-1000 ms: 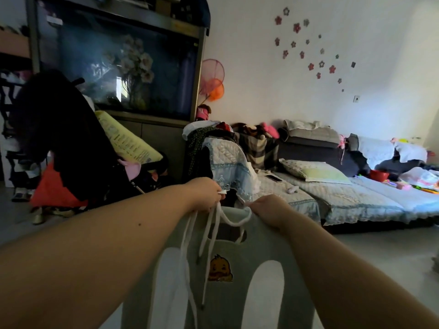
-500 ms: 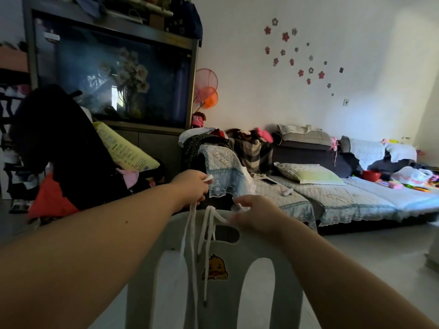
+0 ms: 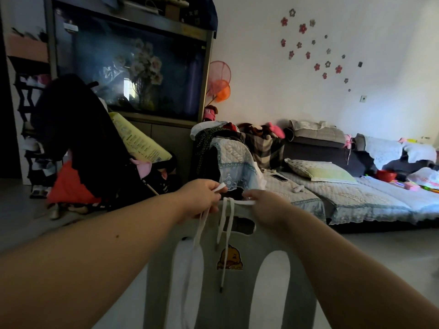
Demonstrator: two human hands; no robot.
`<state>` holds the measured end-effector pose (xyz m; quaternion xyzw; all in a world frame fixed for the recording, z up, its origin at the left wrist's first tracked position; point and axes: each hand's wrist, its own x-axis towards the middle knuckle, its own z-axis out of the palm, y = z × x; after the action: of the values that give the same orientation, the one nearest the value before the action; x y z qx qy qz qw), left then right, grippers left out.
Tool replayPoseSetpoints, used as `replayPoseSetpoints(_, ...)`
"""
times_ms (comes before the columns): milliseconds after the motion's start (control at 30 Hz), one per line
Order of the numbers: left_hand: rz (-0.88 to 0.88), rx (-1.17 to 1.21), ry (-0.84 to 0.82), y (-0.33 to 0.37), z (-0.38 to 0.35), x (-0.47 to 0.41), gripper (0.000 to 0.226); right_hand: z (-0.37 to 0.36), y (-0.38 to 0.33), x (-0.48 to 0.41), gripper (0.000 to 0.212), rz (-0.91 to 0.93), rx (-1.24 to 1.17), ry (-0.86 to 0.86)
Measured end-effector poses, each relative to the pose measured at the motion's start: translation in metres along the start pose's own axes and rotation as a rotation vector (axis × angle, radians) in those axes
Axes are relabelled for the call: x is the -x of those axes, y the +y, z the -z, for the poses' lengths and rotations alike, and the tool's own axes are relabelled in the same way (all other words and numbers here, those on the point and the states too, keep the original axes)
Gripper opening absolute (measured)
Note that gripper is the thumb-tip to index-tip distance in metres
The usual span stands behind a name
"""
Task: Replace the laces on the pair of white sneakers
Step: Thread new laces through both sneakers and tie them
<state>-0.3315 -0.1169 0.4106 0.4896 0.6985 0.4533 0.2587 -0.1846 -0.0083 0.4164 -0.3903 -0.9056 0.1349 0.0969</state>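
White flat fabric shoelaces point(image 3: 224, 236) are hanging in front of the person, draped from both hands over the top edge of a pale grey plastic chair back point(image 3: 237, 302) that is carrying a small yellow duck sticker point(image 3: 230, 258). The left hand point(image 3: 199, 200) is gripping a bunch of strands with its fingers curled round them, and a short white end is poking out past the knuckles toward the right. The right hand point(image 3: 266, 205) is sitting just beside it, a little apart. It is pinching a short stretch of lace that is running sideways along the chair's top edge toward the left hand.

Below the hands the shoelaces are falling almost straight down, so their long axis is vertical. Two strands are dropping from the stretch between the hands and crossing the chair's handle slot, one of them ending in a dark tip below the sticker. Others are trailing from the left hand down the chair's left side and out of the bottom of the view. The loose ends are therefore pointing at the floor, toward the person, and the left hand is holding the larger share.

The white sneakers are not showing anywhere (so which way they are lying from the hands cannot be told).

Behind the chair, a low quilted bed point(image 3: 356, 195) and a dark glass fish tank point(image 3: 133, 65) are filling the dim room.
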Motion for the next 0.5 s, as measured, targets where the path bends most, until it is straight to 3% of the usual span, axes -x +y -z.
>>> replayPoseSetpoints(233, 0.005, 0.078, 0.003, -0.002, -0.006, 0.004, 0.024, -0.005, 0.006, -0.002, 0.063, -0.007, 0.013, -0.025)
replayPoseSetpoints(367, -0.007, 0.220, 0.021, 0.009, -0.005, 0.018, 0.021, 0.000, 0.004, 0.011, 0.061, 0.027, -0.019, 0.102)
replayPoseSetpoints(433, -0.023, 0.287, 0.019, 0.020, -0.003, 0.030, 0.021, 0.003, -0.004, 0.026, 0.052, 0.098, -0.160, 0.242)
replayPoseSetpoints(500, -0.042, 0.327, -0.010, 0.032, -0.003, 0.047, 0.021, 0.005, -0.016, 0.049, 0.041, 0.151, -0.470, 0.247)
